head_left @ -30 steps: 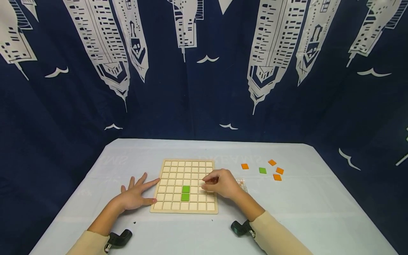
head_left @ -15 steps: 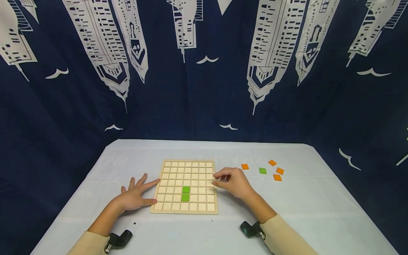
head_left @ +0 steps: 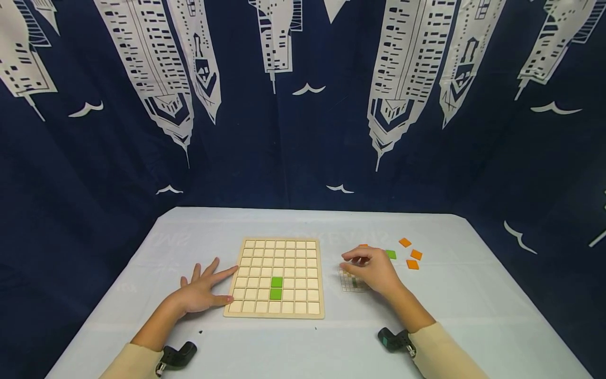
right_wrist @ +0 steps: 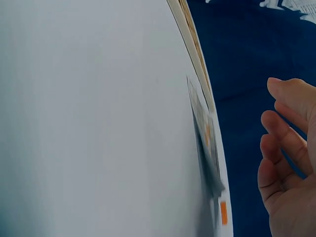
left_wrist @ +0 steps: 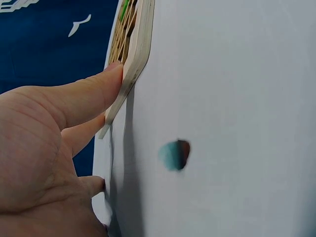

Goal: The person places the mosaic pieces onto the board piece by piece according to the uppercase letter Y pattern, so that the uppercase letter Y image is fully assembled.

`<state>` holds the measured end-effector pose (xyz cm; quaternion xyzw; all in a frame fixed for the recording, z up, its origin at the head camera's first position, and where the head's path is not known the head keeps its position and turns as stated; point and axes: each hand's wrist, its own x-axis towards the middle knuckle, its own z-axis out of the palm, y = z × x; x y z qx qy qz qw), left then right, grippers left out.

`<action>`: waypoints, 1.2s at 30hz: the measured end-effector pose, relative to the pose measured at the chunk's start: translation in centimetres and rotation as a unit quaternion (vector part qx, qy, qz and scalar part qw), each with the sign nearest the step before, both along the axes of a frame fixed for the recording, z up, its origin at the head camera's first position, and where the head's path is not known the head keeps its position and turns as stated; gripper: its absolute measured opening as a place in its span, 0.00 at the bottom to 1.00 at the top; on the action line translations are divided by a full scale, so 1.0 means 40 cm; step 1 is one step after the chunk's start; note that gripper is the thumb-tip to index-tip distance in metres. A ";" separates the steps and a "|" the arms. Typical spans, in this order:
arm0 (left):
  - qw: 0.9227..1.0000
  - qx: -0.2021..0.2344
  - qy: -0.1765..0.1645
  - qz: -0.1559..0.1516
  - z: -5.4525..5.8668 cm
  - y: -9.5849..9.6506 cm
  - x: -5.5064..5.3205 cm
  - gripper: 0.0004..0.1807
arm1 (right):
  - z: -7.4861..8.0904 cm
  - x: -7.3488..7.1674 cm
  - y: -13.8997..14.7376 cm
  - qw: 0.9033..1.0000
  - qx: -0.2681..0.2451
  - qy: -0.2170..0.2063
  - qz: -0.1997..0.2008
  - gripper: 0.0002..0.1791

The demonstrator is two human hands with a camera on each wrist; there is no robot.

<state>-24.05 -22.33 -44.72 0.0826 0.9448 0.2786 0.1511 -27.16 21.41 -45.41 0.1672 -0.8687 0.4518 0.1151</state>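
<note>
A square wooden grid board (head_left: 274, 316) lies on the white table. Two green square tiles (head_left: 276, 288) sit one above the other in its cells, lower middle. With fingers spread, my left hand (head_left: 201, 292) touches the board's left edge with thumb and index finger; in the left wrist view the thumb (left_wrist: 94, 96) meets the wooden rim. To the right of the board, my right hand (head_left: 376, 269) hovers over a small printed grid card (head_left: 349, 282) and partly covers it. Its fingers (right_wrist: 279, 128) are loosely bent with nothing between them in the right wrist view.
Several loose orange tiles (head_left: 413, 265) and a green tile (head_left: 390, 254) lie at the back right, one orange tile (head_left: 363, 246) partly behind the right hand. A small dark speck (head_left: 201, 331) is near the left wrist. A dark blue patterned curtain (head_left: 293, 147) hangs behind the table.
My right hand has moved right, from above the board to above the grid card, and its fingertips have parted somewhat. The left hand, the board and its green tiles have stayed put.
</note>
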 end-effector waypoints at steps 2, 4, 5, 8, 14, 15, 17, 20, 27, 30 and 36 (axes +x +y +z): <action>1.000 0.001 0.001 -0.002 0.001 0.000 0.000 0.47 | -0.001 0.000 0.017 1.000 0.001 0.009 -0.010 0.11; 1.000 0.002 0.001 -0.003 0.002 0.000 0.000 0.47 | -0.002 0.001 0.033 1.000 0.004 0.017 -0.020 0.11; 1.000 0.002 0.002 -0.003 0.002 0.000 0.000 0.47 | -0.001 0.002 0.041 0.999 0.008 0.019 -0.026 0.11; 1.000 0.000 0.003 -0.003 0.002 0.001 -0.001 0.47 | 0.001 0.002 0.064 0.999 0.010 0.030 -0.031 0.11; 1.000 0.001 0.001 -0.001 -0.002 0.002 -0.005 0.47 | 0.001 -0.010 0.117 0.998 0.009 0.032 -0.047 0.11; 1.000 0.002 0.000 0.000 -0.003 0.001 -0.005 0.48 | -0.001 -0.013 0.126 0.998 0.013 0.033 -0.052 0.12; 1.000 0.003 -0.002 0.001 -0.005 0.001 -0.006 0.48 | -0.006 -0.017 0.146 0.997 0.022 0.033 -0.065 0.11; 1.000 0.005 -0.004 0.002 -0.007 0.000 -0.006 0.48 | -0.013 -0.022 0.176 0.995 0.039 0.035 -0.084 0.11; 1.000 0.004 -0.006 0.005 -0.008 -0.002 -0.005 0.48 | -0.016 -0.031 0.226 0.993 0.056 0.043 -0.099 0.12; 1.000 0.004 -0.007 0.006 -0.006 -0.001 -0.004 0.48 | -0.014 -0.035 0.246 0.992 0.067 0.037 -0.102 0.13; 1.000 0.004 -0.008 0.006 -0.005 -0.001 -0.005 0.48 | -0.013 -0.051 0.283 0.989 0.096 -0.004 -0.110 0.16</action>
